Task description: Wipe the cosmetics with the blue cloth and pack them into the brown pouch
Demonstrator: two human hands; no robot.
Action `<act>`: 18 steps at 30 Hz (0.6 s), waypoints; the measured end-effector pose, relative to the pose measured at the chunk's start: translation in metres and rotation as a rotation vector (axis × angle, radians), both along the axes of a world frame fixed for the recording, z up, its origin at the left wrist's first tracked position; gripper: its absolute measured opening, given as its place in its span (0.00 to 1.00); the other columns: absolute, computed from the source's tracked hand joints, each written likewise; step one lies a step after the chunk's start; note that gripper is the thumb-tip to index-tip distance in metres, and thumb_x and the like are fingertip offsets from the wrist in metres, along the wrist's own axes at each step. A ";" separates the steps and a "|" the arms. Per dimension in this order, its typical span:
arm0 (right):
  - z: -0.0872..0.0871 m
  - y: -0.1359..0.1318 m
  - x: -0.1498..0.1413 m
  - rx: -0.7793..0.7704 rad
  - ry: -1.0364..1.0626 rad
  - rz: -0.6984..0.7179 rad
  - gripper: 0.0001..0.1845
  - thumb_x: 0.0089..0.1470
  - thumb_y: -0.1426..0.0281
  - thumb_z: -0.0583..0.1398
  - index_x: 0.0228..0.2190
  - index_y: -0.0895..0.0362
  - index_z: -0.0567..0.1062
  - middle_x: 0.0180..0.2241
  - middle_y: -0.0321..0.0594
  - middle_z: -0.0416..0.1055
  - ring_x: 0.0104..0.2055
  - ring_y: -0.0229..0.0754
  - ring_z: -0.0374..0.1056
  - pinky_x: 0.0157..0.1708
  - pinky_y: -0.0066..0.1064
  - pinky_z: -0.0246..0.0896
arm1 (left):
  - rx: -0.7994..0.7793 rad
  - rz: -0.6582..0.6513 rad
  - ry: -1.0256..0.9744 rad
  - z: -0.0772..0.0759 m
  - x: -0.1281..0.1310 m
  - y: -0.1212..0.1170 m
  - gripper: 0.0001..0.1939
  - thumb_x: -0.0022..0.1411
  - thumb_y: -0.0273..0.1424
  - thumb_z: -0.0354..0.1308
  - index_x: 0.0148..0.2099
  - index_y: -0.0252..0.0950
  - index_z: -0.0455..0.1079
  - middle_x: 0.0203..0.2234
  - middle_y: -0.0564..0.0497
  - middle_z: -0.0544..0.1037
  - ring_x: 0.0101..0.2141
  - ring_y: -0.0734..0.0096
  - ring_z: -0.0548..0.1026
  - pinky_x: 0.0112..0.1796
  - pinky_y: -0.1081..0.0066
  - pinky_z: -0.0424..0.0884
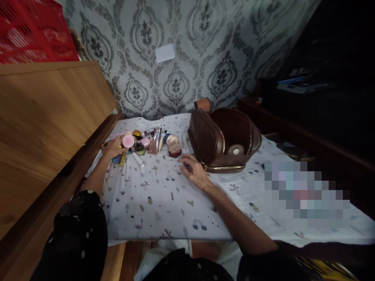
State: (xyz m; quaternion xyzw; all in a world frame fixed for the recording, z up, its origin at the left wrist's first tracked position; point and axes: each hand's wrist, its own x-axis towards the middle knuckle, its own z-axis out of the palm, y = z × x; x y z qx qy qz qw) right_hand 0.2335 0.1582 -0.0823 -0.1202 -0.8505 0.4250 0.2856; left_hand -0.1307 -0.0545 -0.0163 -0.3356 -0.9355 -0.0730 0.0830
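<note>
My left hand (113,147) is at the left side of a pile of cosmetics, its fingers closed on a round pink-topped jar (129,141). Around it lie a gold-coloured tube (122,159), a white tube (138,160), a green jar (140,149), a pink bottle (145,142) and a shiny pinkish squeeze tube (155,141). My right hand (193,171) rests on the cloth with its fingers apart, holding nothing. Just beyond its fingertips sits a dark red jar (174,150). Beside it stands a brown leather bag (205,136), unzipped and gaping open.
A white patterned cloth (164,210) covers the table. Wooden furniture (49,101) borders the left, with a red plastic basket (35,35) on top. Patterned wallpaper (181,23) rises behind. A blurred-out item (304,195) lies at the right.
</note>
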 end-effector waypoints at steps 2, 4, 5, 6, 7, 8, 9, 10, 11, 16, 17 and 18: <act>-0.001 0.000 0.000 0.003 0.005 0.000 0.16 0.56 0.65 0.58 0.44 0.56 0.78 0.55 0.51 0.66 0.54 0.51 0.69 0.53 0.45 0.66 | 0.014 0.083 0.009 0.008 -0.006 0.002 0.33 0.62 0.48 0.54 0.64 0.35 0.60 0.48 0.39 0.78 0.47 0.51 0.76 0.44 0.61 0.68; -0.001 0.001 0.000 0.008 0.011 0.000 0.15 0.57 0.65 0.58 0.44 0.56 0.78 0.55 0.51 0.66 0.54 0.51 0.69 0.52 0.45 0.66 | 0.034 0.135 0.031 0.015 -0.007 0.003 0.30 0.66 0.47 0.50 0.61 0.32 0.62 0.45 0.39 0.79 0.43 0.56 0.77 0.41 0.64 0.68; -0.001 0.001 0.000 0.010 0.014 -0.001 0.15 0.57 0.65 0.58 0.44 0.56 0.78 0.55 0.51 0.66 0.54 0.51 0.69 0.52 0.45 0.67 | 0.042 0.143 0.047 0.017 -0.006 0.003 0.28 0.66 0.46 0.50 0.59 0.31 0.63 0.45 0.38 0.79 0.43 0.57 0.77 0.41 0.65 0.68; -0.001 0.001 0.000 0.013 0.018 -0.004 0.15 0.56 0.65 0.59 0.44 0.56 0.78 0.55 0.51 0.66 0.53 0.50 0.69 0.52 0.45 0.67 | 0.048 0.137 0.069 0.019 -0.003 0.003 0.27 0.66 0.45 0.50 0.58 0.30 0.64 0.45 0.38 0.79 0.43 0.57 0.76 0.41 0.65 0.68; -0.001 0.001 0.000 0.015 0.020 -0.007 0.15 0.56 0.66 0.59 0.43 0.56 0.78 0.55 0.50 0.66 0.52 0.50 0.69 0.52 0.45 0.67 | 0.049 0.116 0.098 0.020 0.003 0.003 0.25 0.66 0.44 0.50 0.56 0.30 0.66 0.46 0.38 0.78 0.45 0.56 0.76 0.42 0.65 0.68; -0.001 0.001 -0.001 0.017 0.020 -0.007 0.15 0.56 0.66 0.59 0.44 0.56 0.78 0.54 0.50 0.66 0.52 0.50 0.70 0.51 0.44 0.67 | 0.043 0.082 0.130 0.020 0.010 0.003 0.22 0.66 0.42 0.50 0.54 0.31 0.68 0.46 0.38 0.77 0.46 0.55 0.75 0.44 0.64 0.67; -0.001 0.001 -0.001 0.019 0.018 -0.005 0.15 0.56 0.66 0.59 0.44 0.56 0.78 0.54 0.50 0.66 0.52 0.49 0.70 0.51 0.44 0.67 | 0.032 0.037 0.161 0.018 0.018 0.001 0.19 0.66 0.39 0.50 0.52 0.33 0.70 0.46 0.38 0.77 0.48 0.54 0.73 0.46 0.63 0.67; -0.001 0.001 -0.001 0.021 0.017 -0.006 0.15 0.56 0.67 0.59 0.44 0.56 0.78 0.54 0.50 0.67 0.51 0.49 0.70 0.51 0.44 0.67 | 0.013 -0.020 0.186 0.017 0.028 -0.001 0.17 0.65 0.37 0.50 0.49 0.34 0.71 0.45 0.39 0.76 0.49 0.53 0.72 0.47 0.62 0.66; 0.000 0.001 -0.001 0.023 0.015 -0.005 0.15 0.56 0.67 0.59 0.44 0.56 0.78 0.54 0.50 0.67 0.51 0.49 0.70 0.50 0.43 0.67 | -0.006 -0.069 0.202 0.015 0.038 -0.005 0.15 0.65 0.35 0.49 0.47 0.36 0.73 0.45 0.40 0.76 0.50 0.53 0.72 0.48 0.61 0.66; 0.001 0.001 0.000 0.031 -0.010 -0.001 0.15 0.57 0.65 0.59 0.44 0.57 0.78 0.55 0.52 0.66 0.49 0.49 0.70 0.49 0.44 0.67 | -0.077 -0.165 0.346 0.009 0.078 -0.030 0.16 0.64 0.32 0.47 0.44 0.35 0.75 0.45 0.38 0.74 0.49 0.49 0.70 0.48 0.55 0.66; 0.000 0.001 0.000 0.036 -0.012 0.002 0.15 0.57 0.65 0.59 0.44 0.57 0.78 0.55 0.52 0.66 0.49 0.49 0.70 0.50 0.44 0.67 | -0.105 -0.162 0.353 0.008 0.083 -0.034 0.16 0.65 0.33 0.47 0.44 0.35 0.75 0.46 0.38 0.74 0.49 0.48 0.70 0.48 0.54 0.67; 0.000 0.002 0.000 0.040 -0.012 0.005 0.15 0.57 0.65 0.59 0.45 0.57 0.78 0.54 0.52 0.66 0.50 0.49 0.70 0.50 0.45 0.66 | -0.137 -0.160 0.344 0.008 0.086 -0.037 0.16 0.65 0.33 0.47 0.44 0.35 0.76 0.47 0.37 0.74 0.50 0.48 0.69 0.48 0.53 0.67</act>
